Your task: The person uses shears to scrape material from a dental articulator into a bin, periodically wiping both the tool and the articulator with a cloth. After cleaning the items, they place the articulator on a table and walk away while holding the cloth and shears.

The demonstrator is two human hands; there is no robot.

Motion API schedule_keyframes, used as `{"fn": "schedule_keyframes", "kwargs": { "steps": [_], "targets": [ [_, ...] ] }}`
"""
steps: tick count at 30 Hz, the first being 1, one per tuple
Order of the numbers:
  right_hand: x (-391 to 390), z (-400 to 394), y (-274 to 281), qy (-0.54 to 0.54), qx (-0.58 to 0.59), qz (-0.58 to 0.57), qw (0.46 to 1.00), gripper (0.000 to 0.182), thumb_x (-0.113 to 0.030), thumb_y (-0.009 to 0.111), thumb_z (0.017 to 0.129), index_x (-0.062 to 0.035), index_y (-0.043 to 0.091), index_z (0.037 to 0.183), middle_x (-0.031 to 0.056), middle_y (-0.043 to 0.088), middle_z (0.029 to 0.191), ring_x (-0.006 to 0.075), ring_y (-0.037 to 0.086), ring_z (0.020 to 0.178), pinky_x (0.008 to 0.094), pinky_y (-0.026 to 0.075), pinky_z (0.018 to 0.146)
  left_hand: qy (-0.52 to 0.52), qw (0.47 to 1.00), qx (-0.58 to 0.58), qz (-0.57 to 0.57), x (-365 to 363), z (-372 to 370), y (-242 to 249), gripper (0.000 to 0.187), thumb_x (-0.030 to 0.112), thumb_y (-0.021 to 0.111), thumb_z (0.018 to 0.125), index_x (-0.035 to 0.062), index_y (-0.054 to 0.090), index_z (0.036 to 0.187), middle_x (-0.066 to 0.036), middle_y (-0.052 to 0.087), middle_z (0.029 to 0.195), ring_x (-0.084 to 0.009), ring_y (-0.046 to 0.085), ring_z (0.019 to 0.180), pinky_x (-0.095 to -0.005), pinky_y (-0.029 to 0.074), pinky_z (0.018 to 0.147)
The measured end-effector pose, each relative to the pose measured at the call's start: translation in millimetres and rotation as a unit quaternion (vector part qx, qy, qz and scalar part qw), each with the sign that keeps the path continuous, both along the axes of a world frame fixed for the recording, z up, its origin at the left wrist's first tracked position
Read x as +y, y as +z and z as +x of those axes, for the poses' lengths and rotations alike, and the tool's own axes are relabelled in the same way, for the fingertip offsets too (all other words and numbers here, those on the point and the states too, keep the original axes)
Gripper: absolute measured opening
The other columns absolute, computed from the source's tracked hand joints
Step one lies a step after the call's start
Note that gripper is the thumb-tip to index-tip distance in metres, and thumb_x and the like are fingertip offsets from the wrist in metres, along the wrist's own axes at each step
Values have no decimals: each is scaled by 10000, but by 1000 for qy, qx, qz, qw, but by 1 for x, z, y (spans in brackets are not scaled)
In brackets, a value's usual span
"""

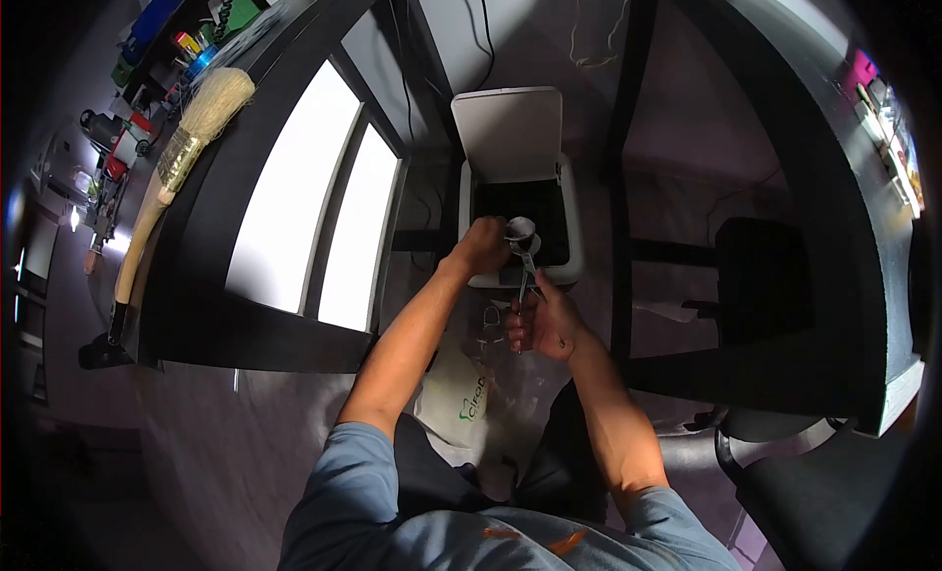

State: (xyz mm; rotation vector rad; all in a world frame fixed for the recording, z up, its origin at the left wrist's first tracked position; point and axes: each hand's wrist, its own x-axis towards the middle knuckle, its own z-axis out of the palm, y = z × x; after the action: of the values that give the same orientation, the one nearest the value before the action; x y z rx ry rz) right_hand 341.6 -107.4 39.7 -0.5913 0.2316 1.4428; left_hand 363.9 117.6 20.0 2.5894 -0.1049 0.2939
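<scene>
My right hand (545, 324) is closed around the handles of a metal tool (528, 267), which points away from me. At the far end of the tool is a small round, pale metallic piece (521, 230). My left hand (483, 245) is closed beside that round piece, with its fingertips near or on it; what it grips is too small to make out. Both hands are over the near part of an open white bin (572, 228), whose lid (508, 129) stands raised behind its dark opening.
A light bag (453, 399) with printed letters lies below my arms. Dark furniture with bright panels (294, 188) is at left, with a large brush (182, 164) on its top. A dark desk (834, 179) and a black chair (814, 483) stand at right.
</scene>
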Motion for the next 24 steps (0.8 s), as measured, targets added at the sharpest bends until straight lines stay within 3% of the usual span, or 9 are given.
{"fn": "schedule_keyframes", "kwargs": {
  "steps": [3, 6, 12, 18, 24],
  "targets": [
    [0, -1, 1, 0, 16, 9, 1000, 697, -754, 422, 904, -66, 525, 875, 96, 522, 697, 256, 521, 602, 450, 457, 633, 8, 1000, -8, 7, -3, 0, 0, 150, 6, 550, 692, -66, 581, 820, -321, 616, 812, -510, 599, 856, -550, 475, 762],
    [-4, -2, 10, 9, -11, -9, 1000, 680, -744, 454, 897, -69, 539, 889, 52, 451, 731, 209, 452, 637, 396, 425, 654, 8, 1000, 6, 4, -3, -2, 3, 161, 12, 551, 702, -75, 588, 833, -317, 617, 811, -508, 601, 857, -547, 479, 767],
    [-12, 12, 18, 50, -39, -38, 997, 721, -760, 455, 885, -48, 559, 919, 84, 518, 751, 229, 496, 641, 420, 473, 663, -27, 997, 66, 34, -2, -2, 20, 186, 31, 555, 720, -88, 598, 857, -320, 626, 840, -499, 608, 905, -535, 489, 784],
    [-13, 10, 20, 47, -82, -32, 995, 724, -771, 454, 878, -58, 580, 905, 76, 518, 725, 228, 507, 641, 418, 477, 669, -4, 998, 53, -35, -1, -1, 16, 179, 36, 548, 727, -77, 603, 854, -327, 624, 856, -504, 604, 912, -537, 490, 774],
    [-11, 2, 16, 26, -20, -30, 999, 682, -759, 468, 882, -85, 572, 874, 55, 476, 701, 206, 465, 617, 384, 422, 645, -6, 999, 41, -16, -5, 0, 8, 177, 18, 531, 710, -80, 598, 841, -323, 616, 822, -510, 596, 875, -547, 481, 752]
  ]
}}
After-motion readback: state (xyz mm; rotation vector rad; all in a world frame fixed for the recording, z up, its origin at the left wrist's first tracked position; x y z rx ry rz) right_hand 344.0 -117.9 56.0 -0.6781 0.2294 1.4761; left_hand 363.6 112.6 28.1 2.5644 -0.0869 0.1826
